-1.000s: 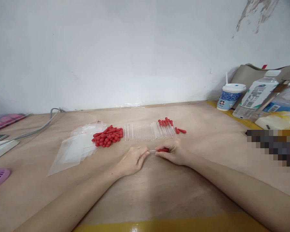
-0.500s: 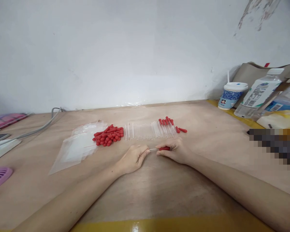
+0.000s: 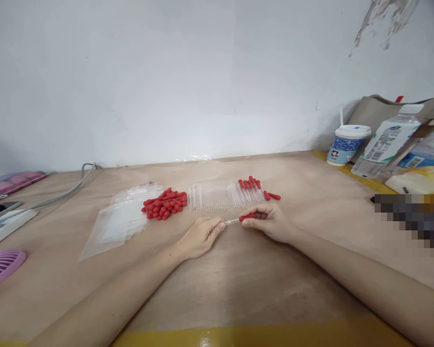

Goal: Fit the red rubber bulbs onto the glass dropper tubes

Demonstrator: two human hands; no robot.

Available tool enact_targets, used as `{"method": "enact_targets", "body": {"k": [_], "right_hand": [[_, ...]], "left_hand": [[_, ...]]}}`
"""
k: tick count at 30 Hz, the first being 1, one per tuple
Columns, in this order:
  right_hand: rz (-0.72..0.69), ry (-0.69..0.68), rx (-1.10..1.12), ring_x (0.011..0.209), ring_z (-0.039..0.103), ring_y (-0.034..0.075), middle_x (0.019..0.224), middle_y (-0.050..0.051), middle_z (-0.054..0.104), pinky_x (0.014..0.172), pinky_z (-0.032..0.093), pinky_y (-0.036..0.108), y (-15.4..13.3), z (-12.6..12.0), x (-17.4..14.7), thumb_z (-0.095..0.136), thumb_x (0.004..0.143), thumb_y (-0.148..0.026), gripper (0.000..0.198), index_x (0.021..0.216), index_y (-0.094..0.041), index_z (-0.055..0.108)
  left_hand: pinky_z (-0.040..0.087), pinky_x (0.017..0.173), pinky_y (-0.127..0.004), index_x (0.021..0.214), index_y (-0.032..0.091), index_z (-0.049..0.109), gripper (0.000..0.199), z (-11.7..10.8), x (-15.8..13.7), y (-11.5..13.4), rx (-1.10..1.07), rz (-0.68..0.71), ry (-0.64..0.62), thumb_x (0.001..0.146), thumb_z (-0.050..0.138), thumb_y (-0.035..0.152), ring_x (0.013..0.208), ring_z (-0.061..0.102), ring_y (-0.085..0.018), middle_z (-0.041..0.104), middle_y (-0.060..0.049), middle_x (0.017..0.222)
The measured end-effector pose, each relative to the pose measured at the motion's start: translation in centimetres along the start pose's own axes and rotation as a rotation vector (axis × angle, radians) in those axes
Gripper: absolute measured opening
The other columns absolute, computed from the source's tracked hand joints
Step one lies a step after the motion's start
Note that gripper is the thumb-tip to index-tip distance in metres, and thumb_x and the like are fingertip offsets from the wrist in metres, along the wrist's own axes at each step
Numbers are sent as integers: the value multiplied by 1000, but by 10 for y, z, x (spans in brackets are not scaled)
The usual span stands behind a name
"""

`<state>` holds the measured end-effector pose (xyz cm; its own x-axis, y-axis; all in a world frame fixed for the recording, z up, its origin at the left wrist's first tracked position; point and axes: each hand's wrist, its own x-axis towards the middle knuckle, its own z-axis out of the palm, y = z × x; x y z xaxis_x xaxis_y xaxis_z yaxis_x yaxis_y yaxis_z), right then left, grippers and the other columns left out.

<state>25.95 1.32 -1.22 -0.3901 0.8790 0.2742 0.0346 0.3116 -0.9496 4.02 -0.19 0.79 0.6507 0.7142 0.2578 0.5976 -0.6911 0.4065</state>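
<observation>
A clear tube point(image 3: 233, 221) is mid-table, pinched in the left hand point(image 3: 202, 237); at its three o'clock end a red bulb point(image 3: 246, 217) sits narrowly held by the right hand point(image 3: 271, 222). Fitting bulb to tube seems in hand; the next move calls for straight, gentle handling. From there, spare tubes point(image 3: 211, 198) lie at eleven, loose bulbs point(image 3: 165, 204) at ten, bags point(image 3: 120, 222) at nine.

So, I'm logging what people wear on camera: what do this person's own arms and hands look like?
The left hand and right hand are both bare: no gloves, and no rings, watch or bracelet that shows. No sleeve covers the left forearm or right forearm within view; a few small spots mark the left one.
</observation>
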Motion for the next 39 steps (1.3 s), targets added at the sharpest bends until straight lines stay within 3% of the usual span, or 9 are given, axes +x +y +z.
{"method": "enact_targets", "body": {"k": [5,8,12,16,22,27,29,34,39], "right_hand": [[40,227,159,63,58,11,73,0,62,63,48,26,-1,7,8,68,66,-43,40,96,-20,55],[41,364,159,51,52,8,65,-2,59,51,43,23,-3,-5,20,66,63,-50,42,88,-19,51],[73,454,-139,44,46,8,59,-2,57,43,35,21,-12,-40,51,66,63,-47,37,82,-18,53],[132,535,-526,57,56,12,61,0,60,52,40,23,-9,-67,89,63,68,-37,21,76,-18,57],[227,540,-785,68,58,18,74,5,63,62,42,29,16,-66,119,65,63,-36,21,73,-18,59],[273,567,-918,76,58,20,82,7,63,64,42,30,20,-71,113,59,67,-44,33,89,-18,60],[313,568,-937,75,58,20,81,8,64,61,41,29,18,-79,106,57,69,-43,29,84,-18,61],[469,423,-896,56,53,14,61,4,61,49,37,24,15,-100,76,62,64,-40,23,64,-17,60],[533,269,-777,45,47,10,51,1,56,42,34,21,23,-111,55,64,62,-40,24,62,-16,60]], "left_hand": [[42,75,-31,112,17,44,33,-1,0,-1,-86,-62,66,93,27,37,81,53,-16,56,-4,87],[43,76,-33,118,15,38,38,1,1,-4,-124,-108,107,93,25,39,79,53,-16,55,-4,84],[43,72,-31,116,15,39,37,4,4,-7,-116,-121,129,92,28,41,73,52,-16,53,-2,80],[42,69,-30,114,15,42,36,6,5,-8,-91,-116,137,91,30,41,71,50,-15,52,-2,77],[40,68,-29,111,15,43,33,5,5,-9,-94,-103,120,92,31,39,69,50,-15,53,-1,75],[40,68,-29,110,15,45,33,5,5,-9,-96,-103,119,92,31,39,69,50,-15,53,-1,75],[39,67,-28,109,15,45,32,5,6,-9,-96,-98,116,92,31,39,69,49,-15,52,-1,74],[40,66,-28,104,16,49,30,5,7,-5,-84,-110,121,91,33,38,69,50,-15,55,-1,76],[41,70,-29,89,16,54,21,9,8,-3,31,-91,216,88,40,32,74,51,-16,56,-4,80]]}}
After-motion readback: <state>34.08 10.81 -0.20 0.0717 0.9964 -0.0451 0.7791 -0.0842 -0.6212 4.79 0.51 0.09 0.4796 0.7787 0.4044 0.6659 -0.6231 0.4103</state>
